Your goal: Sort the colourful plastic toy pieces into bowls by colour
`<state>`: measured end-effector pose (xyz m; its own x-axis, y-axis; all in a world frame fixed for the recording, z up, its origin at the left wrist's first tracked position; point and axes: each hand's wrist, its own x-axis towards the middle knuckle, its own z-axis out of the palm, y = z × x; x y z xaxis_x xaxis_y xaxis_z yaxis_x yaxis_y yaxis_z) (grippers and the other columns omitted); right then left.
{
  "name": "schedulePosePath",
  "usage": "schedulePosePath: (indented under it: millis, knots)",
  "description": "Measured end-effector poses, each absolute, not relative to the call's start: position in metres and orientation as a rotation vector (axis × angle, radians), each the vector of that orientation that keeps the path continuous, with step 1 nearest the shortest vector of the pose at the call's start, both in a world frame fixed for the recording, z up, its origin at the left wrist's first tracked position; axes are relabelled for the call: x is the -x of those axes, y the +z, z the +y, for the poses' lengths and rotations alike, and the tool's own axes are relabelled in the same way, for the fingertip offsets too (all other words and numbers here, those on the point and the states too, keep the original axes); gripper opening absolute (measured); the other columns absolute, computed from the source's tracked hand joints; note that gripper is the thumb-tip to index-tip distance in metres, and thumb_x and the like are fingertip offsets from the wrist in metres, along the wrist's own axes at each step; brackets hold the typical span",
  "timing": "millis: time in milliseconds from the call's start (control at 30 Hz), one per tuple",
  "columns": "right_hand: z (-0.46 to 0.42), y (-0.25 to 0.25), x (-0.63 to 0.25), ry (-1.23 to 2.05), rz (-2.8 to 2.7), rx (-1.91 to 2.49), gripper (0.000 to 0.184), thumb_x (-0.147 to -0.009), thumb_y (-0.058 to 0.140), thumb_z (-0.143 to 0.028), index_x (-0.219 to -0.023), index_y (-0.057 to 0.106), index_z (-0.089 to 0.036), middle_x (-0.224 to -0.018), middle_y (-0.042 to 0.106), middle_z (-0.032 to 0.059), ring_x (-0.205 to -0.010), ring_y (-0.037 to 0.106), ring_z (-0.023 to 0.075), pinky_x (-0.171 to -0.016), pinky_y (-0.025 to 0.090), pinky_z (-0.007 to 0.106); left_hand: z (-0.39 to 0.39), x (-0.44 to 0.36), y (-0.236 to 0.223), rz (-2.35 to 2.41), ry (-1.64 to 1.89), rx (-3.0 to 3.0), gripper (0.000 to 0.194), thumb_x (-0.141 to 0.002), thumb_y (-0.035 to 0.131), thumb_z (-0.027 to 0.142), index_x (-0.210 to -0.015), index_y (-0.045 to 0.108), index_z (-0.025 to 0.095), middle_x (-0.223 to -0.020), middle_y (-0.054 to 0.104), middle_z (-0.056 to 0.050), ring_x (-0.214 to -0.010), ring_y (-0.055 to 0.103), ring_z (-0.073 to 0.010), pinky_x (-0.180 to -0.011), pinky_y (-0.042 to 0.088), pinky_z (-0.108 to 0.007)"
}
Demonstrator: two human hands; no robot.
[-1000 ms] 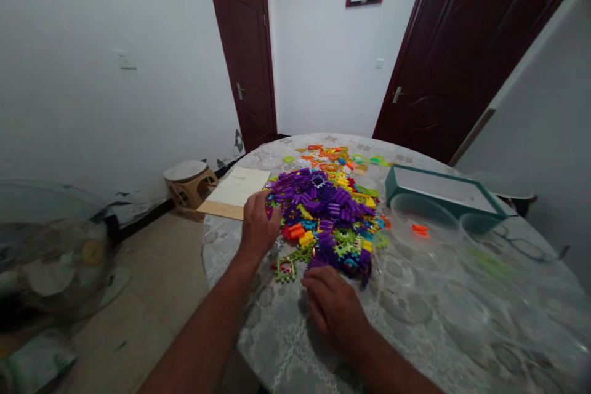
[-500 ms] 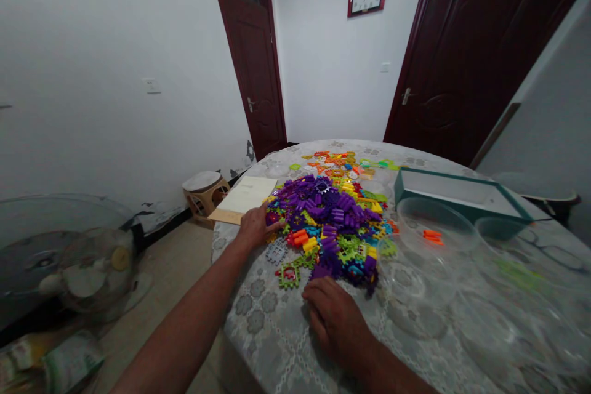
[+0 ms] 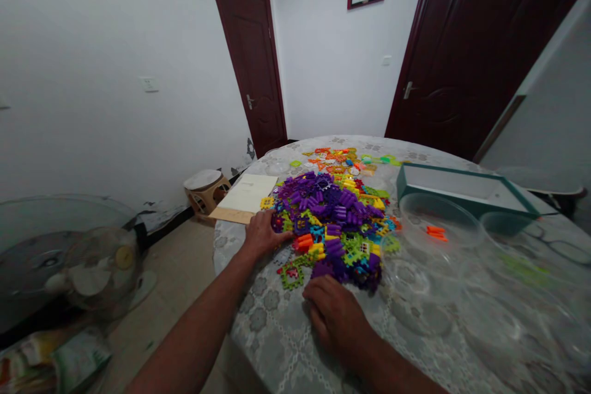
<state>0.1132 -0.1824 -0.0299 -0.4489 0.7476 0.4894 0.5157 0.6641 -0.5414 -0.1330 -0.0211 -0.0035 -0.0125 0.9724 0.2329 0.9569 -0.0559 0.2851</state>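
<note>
A heap of colourful plastic building pieces [image 3: 318,197], mostly purple with green, yellow, blue and orange among them, is spread over the table. At its left edge, my left hand [image 3: 264,235] presses against the pieces with thumb and fingers apart. My right hand [image 3: 335,311] rests on the tablecloth at the near edge of the heap, fingers curled in and touching dark purple pieces. Whatever may be under those fingertips is hidden. Between my hands lies a green square toothed piece [image 3: 292,277] with red inside it. Orange tubes [image 3: 303,242] lie just right of my left thumb.
Clear plastic tubs [image 3: 438,215], one holding orange tubes, stand on the right. Behind them is a green-edged box [image 3: 466,188]. A cream board or booklet [image 3: 249,189] lies at the left edge. More orange pieces [image 3: 339,160] are scattered at the back. Glasses [image 3: 561,249] lie far right.
My left hand first drew back leftward, uncovering a grey toothed piece, then moved right against the heap, mostly covering that piece. My right hand has stayed nearly still. The view has shifted slightly.
</note>
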Motion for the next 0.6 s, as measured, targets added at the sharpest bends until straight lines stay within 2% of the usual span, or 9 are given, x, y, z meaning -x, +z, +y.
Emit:
schedulePosePath:
  millis: [167,300,400,600]
  knots:
    - [-0.181,-0.029,-0.113,0.440,-2.086,0.958,0.035,-0.085,0.057,0.000,-0.110,0.068,-0.022,-0.109,0.074,0.0093,-0.099,0.069,0.0254,-0.089,0.059,0.039,-0.030,0.124,-0.002,2.017,0.643,-2.164,0.080,-0.075,0.086,0.061,-0.141,0.060,0.025,-0.145,0.064,-0.013,-0.137,0.056,-0.0368,-0.111,0.041,-0.047]
    - [-0.180,-0.029,-0.113,0.478,-2.013,0.946,0.033,-0.088,0.055,-0.001,-0.110,0.068,-0.021,-0.106,0.073,0.0091,-0.097,0.069,0.0246,-0.089,0.058,0.039,-0.033,0.119,-0.002,2.018,0.684,-2.116,0.088,-0.075,0.088,0.056,-0.150,0.055,0.024,-0.152,0.061,-0.015,-0.141,0.053,-0.0382,-0.115,0.040,-0.050]
    - [-0.179,-0.030,-0.113,0.501,-1.978,0.930,0.031,-0.089,0.055,-0.001,-0.110,0.069,-0.021,-0.105,0.073,0.0088,-0.098,0.069,0.0239,-0.089,0.058,0.039,-0.032,0.122,-0.005,1.976,0.733,-2.120,0.089,-0.075,0.089,0.052,-0.152,0.053,0.022,-0.150,0.062,-0.016,-0.139,0.055,-0.0371,-0.116,0.040,-0.051]
    - [-0.175,-0.031,-0.117,0.542,-1.918,0.940,0.029,-0.091,0.054,-0.002,-0.108,0.069,-0.020,-0.104,0.073,0.0084,-0.098,0.070,0.0224,-0.090,0.057,0.036,-0.019,0.133,-0.009,1.926,0.865,-2.126,0.046,-0.088,0.077,0.035,-0.130,0.066,0.019,-0.129,0.071,-0.013,-0.122,0.066,-0.0283,-0.108,0.049,-0.041]
